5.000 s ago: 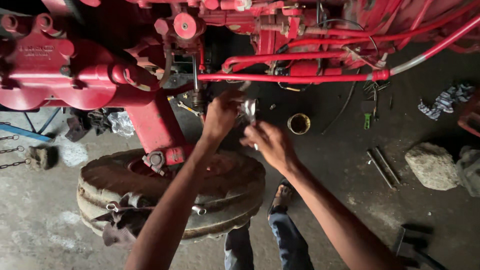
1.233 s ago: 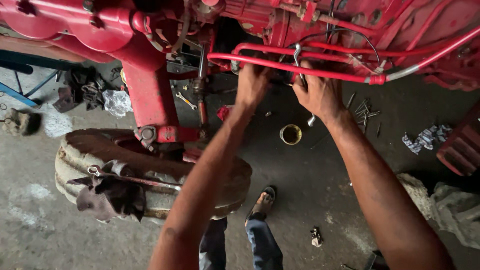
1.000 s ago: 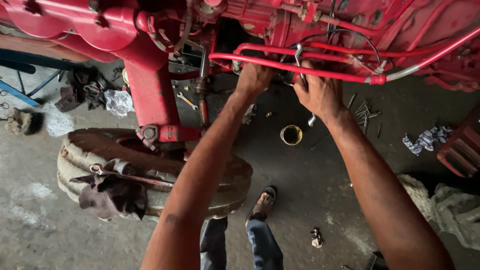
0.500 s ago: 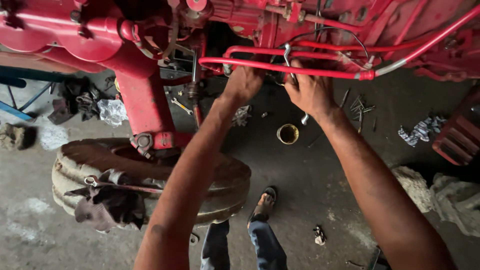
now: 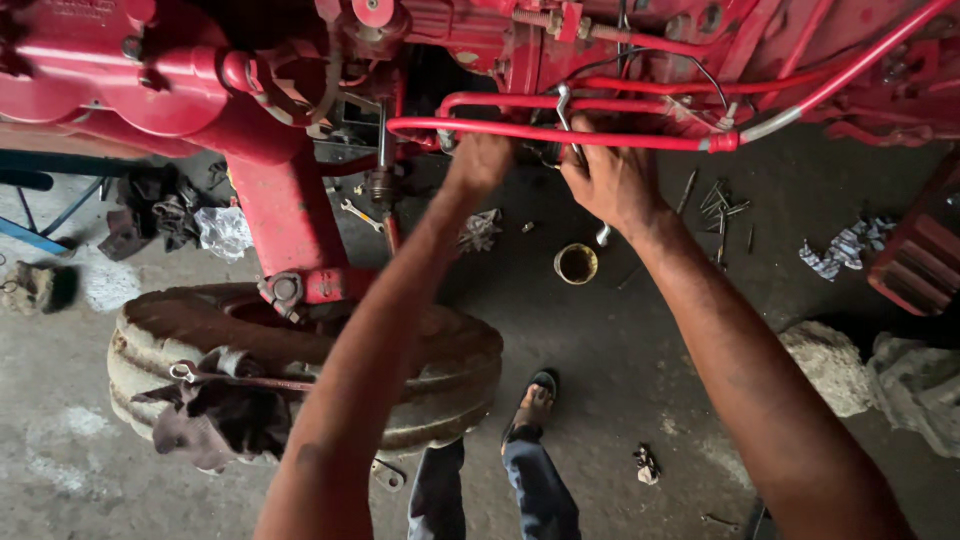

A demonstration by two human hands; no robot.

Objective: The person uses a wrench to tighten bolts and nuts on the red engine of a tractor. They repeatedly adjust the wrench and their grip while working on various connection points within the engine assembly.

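Both hands raised to red pipe [image 5: 560, 134] at 12 o'clock under red machine [image 5: 150, 80] — left hand [image 5: 482, 160] curled against it, right hand [image 5: 610, 185] gripping a metal tool [image 5: 566, 112]; small round tin [image 5: 576, 264] on floor [image 5: 620, 380] at 6 o'clock of the right hand.

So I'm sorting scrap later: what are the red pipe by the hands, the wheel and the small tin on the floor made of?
Red pipe: looks like painted metal tubing, glossy, with a bare silvery section near its joint. Wheel: seems to be worn rubber, dull brown, dusty and ribbed. Small tin: probably metal with a yellowish rim; too small to be sure.
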